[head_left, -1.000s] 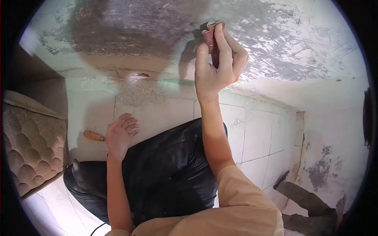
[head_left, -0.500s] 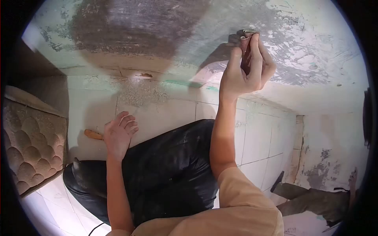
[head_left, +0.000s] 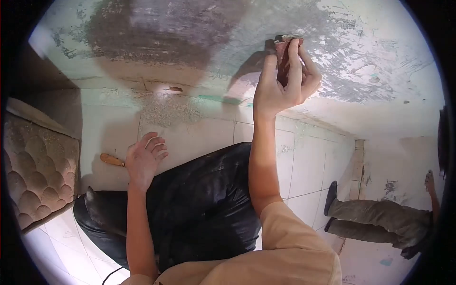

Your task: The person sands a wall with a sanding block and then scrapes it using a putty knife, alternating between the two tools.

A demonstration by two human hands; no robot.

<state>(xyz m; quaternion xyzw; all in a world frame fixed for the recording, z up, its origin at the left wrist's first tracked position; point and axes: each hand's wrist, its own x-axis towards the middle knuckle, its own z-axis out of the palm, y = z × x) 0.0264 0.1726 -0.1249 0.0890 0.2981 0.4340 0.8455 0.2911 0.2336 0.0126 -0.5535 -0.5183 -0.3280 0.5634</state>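
Note:
My right hand [head_left: 287,78] grips a folded piece of reddish-brown sandpaper [head_left: 283,61] against the wall [head_left: 223,33]. Thumb and fingers pinch it from both sides, and its folded top edge shows pale. Around it the wall surface is patchy grey and white, with scraped marks. Over the floor by my knee, my left hand [head_left: 145,159] hangs with its fingers loosely curled and apart, holding nothing. Close beside it lies a tool with a wooden handle [head_left: 112,159]; its far end is hidden behind the hand.
Crumbled debris [head_left: 168,111] lies on the tiled floor [head_left: 199,135] along the wall base. A quilted brown cushioned piece [head_left: 42,166] stands at the left. At the right, another person's legs [head_left: 375,221] are in view near the far wall.
My right hand has moved left along the wall with the sandpaper. My left hand stays almost still. The other person's legs have shifted, and both shoes now show.

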